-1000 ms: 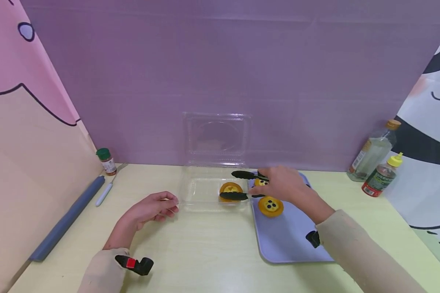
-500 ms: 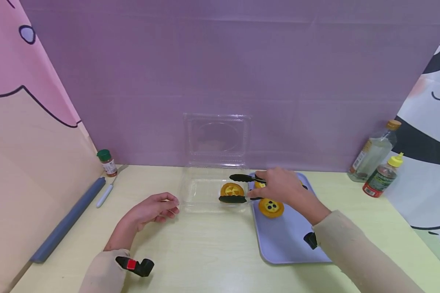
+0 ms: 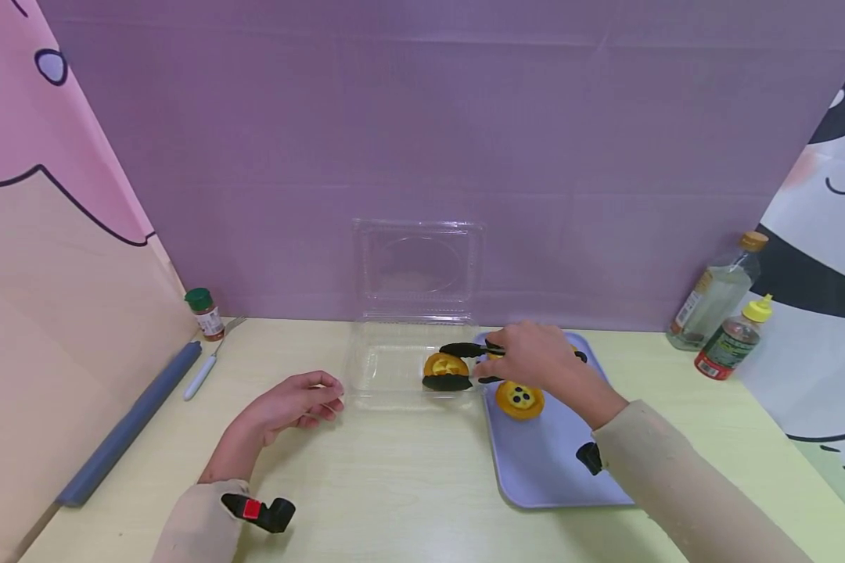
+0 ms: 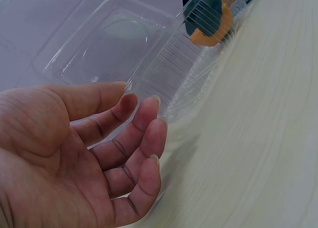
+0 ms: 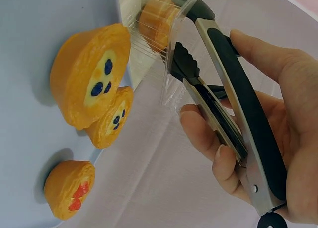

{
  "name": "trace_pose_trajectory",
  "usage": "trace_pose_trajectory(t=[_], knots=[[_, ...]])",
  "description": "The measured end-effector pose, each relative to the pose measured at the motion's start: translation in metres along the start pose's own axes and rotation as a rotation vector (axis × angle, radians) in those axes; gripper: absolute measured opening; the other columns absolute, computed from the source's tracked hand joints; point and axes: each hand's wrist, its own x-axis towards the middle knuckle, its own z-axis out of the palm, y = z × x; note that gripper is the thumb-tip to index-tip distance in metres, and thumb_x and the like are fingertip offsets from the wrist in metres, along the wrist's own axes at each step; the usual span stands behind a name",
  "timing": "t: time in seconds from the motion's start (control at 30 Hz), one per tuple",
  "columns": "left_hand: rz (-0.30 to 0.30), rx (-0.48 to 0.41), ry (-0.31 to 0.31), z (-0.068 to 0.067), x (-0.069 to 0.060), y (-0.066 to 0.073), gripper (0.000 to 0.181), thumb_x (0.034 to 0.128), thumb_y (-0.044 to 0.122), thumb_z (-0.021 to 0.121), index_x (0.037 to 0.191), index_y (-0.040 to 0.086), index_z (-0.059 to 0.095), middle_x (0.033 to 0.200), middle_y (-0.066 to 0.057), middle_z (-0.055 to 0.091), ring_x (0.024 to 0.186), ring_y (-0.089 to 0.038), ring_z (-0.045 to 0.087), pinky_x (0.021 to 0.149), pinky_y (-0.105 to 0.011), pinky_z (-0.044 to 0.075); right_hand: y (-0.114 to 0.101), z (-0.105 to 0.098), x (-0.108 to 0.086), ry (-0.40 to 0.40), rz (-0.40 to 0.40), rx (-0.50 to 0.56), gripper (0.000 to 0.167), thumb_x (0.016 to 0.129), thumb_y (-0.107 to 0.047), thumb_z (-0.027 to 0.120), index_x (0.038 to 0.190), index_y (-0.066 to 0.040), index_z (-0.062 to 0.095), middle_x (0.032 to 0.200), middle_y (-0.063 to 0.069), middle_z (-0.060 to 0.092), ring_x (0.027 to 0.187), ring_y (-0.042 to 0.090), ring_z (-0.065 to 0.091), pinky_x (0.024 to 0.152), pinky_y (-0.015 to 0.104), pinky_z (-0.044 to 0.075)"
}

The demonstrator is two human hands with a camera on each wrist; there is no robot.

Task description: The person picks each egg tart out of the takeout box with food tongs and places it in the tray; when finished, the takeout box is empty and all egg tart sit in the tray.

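In the head view my right hand [image 3: 535, 356] grips black-and-silver tongs [image 5: 248, 123]. The tongs' black tips lie on either side of a yellow tart [image 3: 445, 363] at the right end of a clear hinged plastic container [image 3: 387, 367], whose lid stands up behind. Whether both tips touch the tart is hard to tell. My left hand [image 3: 299, 399] rests beside the container's left edge, fingers loosely bent and nothing visibly held. In the left wrist view its thumb tip is at the container's edge; contact is unclear.
A lavender tray [image 3: 549, 469] at right bears tarts with blueberries [image 5: 89, 79] and one with red topping [image 5: 69, 188]. Two bottles [image 3: 718, 301] stand at the back right. A green-capped jar [image 3: 204, 313], a fork [image 3: 204, 371] and a blue-grey roll [image 3: 134, 422] lie left.
The tongs' tips have drawn closer together around the tart, the far tip coming down toward it. My right hand shifted slightly left. The left hand stayed put.
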Motion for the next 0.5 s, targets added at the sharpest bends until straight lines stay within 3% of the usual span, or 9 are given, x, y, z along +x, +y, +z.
trace_pose_trajectory(t=[0.17, 0.27, 0.37, 0.5], knots=[[0.001, 0.0, 0.001, 0.0008, -0.0006, 0.0014, 0.033, 0.102, 0.028, 0.058, 0.119, -0.001, 0.056, 0.1, -0.006, 0.069, 0.088, -0.018, 0.064, 0.075, -0.03, 0.049, 0.0014, 0.003, -0.0012, 0.032, 0.002, -0.002, 0.064, 0.085, -0.065, 0.066, 0.132, -0.021, 0.067, 0.112, 0.004, 0.075, 0.07, 0.016, 0.056, 0.048, 0.03, 0.037], [0.005, 0.003, -0.003, 0.0019, -0.0015, 0.0024, 0.033, 0.102, 0.028, 0.058, 0.118, 0.0, 0.056, 0.1, -0.005, 0.069, 0.088, -0.018, 0.064, 0.074, -0.03, 0.049, 0.0015, 0.005, -0.0027, 0.053, -0.004, 0.003, 0.063, 0.086, -0.065, 0.066, 0.132, -0.022, 0.067, 0.091, 0.002, 0.074, 0.062, 0.015, 0.049, 0.046, 0.028, 0.032], [0.009, 0.006, -0.008, 0.0028, -0.0023, 0.0028, 0.032, 0.1023, 0.029, 0.057, 0.118, 0.0, 0.056, 0.1, -0.005, 0.068, 0.088, -0.018, 0.064, 0.074, -0.031, 0.049, 0.0012, 0.0068, -0.0048, 0.074, -0.013, 0.02, 0.064, 0.086, -0.065, 0.065, 0.134, -0.022, 0.065, 0.065, -0.002, 0.061, 0.052, 0.014, 0.037, 0.045, 0.028, 0.026], [0.007, 0.008, -0.006, 0.0031, -0.0025, 0.0021, 0.031, 0.1027, 0.028, 0.056, 0.118, 0.001, 0.056, 0.101, -0.005, 0.068, 0.089, -0.019, 0.064, 0.074, -0.031, 0.049, 0.0012, 0.0081, -0.0074, 0.112, -0.02, 0.035, 0.065, 0.087, -0.065, 0.064, 0.136, -0.023, 0.064, 0.055, -0.002, 0.05, 0.048, 0.013, 0.028, 0.044, 0.028, 0.022]])
